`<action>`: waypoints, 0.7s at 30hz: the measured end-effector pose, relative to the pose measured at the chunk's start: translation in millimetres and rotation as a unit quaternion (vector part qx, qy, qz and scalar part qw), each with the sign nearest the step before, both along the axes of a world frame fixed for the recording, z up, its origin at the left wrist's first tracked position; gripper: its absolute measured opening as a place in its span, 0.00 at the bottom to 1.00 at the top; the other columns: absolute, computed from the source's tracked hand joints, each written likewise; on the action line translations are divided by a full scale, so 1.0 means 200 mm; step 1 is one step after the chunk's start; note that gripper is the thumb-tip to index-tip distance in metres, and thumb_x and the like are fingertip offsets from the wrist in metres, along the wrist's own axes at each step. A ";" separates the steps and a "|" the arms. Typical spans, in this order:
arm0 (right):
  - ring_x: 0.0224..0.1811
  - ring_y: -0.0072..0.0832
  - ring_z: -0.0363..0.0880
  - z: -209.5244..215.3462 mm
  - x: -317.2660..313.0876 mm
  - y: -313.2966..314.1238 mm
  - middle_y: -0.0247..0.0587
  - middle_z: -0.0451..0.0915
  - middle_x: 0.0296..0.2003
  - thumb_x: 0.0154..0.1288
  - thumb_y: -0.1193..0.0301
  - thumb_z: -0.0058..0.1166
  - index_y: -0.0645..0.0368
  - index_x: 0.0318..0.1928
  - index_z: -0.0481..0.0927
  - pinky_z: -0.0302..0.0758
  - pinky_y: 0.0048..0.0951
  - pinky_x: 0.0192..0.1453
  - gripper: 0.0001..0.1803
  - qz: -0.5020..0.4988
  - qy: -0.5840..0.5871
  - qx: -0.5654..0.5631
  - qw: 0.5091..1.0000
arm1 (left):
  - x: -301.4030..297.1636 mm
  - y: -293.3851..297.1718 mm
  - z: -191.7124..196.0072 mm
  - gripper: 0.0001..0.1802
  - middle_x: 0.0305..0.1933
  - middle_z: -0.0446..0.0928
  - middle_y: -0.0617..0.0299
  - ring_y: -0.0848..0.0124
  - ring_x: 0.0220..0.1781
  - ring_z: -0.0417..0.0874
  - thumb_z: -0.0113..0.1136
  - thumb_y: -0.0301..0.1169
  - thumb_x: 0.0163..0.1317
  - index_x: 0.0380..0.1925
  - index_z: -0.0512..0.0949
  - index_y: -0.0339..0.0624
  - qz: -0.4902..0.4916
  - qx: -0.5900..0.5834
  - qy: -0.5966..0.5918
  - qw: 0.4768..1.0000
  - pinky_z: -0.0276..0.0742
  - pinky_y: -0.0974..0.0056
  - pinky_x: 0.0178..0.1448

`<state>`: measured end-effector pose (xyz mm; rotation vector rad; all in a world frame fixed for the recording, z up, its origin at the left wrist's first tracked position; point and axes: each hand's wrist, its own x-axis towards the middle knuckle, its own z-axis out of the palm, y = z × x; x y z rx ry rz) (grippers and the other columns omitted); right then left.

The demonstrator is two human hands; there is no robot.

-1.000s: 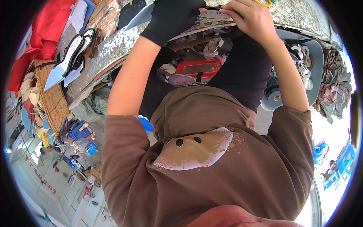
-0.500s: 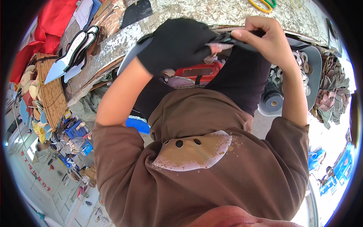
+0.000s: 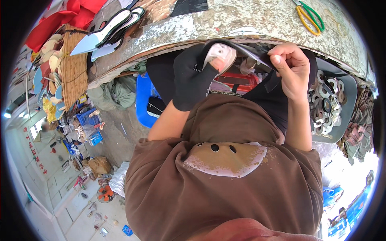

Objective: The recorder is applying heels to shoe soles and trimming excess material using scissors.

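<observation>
Between the two hands, just below the near edge of the tabletop, a dark strip of sheet material is stretching, its long axis running from left to right and slanting slightly downward toward the right hand. The left hand, wearing a black fingerless glove, is pinching a pale, rounded piece with thumb and fingers at the strip's left end. The right hand, bare, is curling closed around the strip's right end, fingers pressed together over it. Both hands are touching the strip, so neither is nearer. Beyond the right hand, green-and-yellow-handled scissors are lying well apart on the tabletop. Beyond the left hand, large shears are resting further along the tabletop. Just beside the right forearm, a grey tray of rings is sitting.
</observation>
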<state>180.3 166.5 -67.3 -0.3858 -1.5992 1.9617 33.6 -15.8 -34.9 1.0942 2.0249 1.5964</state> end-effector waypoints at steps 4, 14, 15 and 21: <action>0.30 0.11 0.77 0.09 -0.09 -0.16 0.31 0.84 0.28 0.63 0.76 0.65 0.64 0.37 0.84 0.73 0.14 0.36 0.05 -0.019 -0.051 0.103 0.993 | 0.02 0.01 0.01 0.13 0.33 0.81 0.67 0.80 0.35 0.76 0.64 0.34 0.63 0.41 0.82 0.34 0.071 0.077 -0.103 0.989 0.73 0.71 0.41; 0.27 0.38 0.81 0.11 -0.29 -0.23 0.40 0.80 0.27 0.60 0.73 0.64 0.60 0.32 0.79 0.75 0.31 0.30 0.06 -0.065 -0.048 0.373 0.924 | 0.04 0.17 -0.03 0.17 0.33 0.79 0.69 0.82 0.36 0.75 0.65 0.38 0.66 0.43 0.80 0.33 0.101 0.245 -0.183 0.947 0.71 0.74 0.44; 0.30 0.35 0.77 0.12 -0.29 -0.21 0.40 0.74 0.28 0.59 0.79 0.62 0.64 0.35 0.78 0.73 0.27 0.36 0.06 -0.052 -0.045 0.386 0.920 | 0.03 0.16 -0.05 0.16 0.33 0.79 0.68 0.81 0.35 0.77 0.65 0.35 0.65 0.45 0.80 0.34 0.079 0.215 -0.127 0.965 0.73 0.73 0.44; 0.28 0.38 0.77 0.07 -0.28 -0.23 0.39 0.73 0.29 0.58 0.74 0.65 0.60 0.31 0.77 0.73 0.34 0.31 0.08 -0.039 -0.081 0.421 0.903 | 0.00 0.16 -0.03 0.09 0.32 0.80 0.62 0.77 0.33 0.80 0.64 0.30 0.65 0.38 0.79 0.34 0.115 0.151 -0.297 0.936 0.74 0.71 0.37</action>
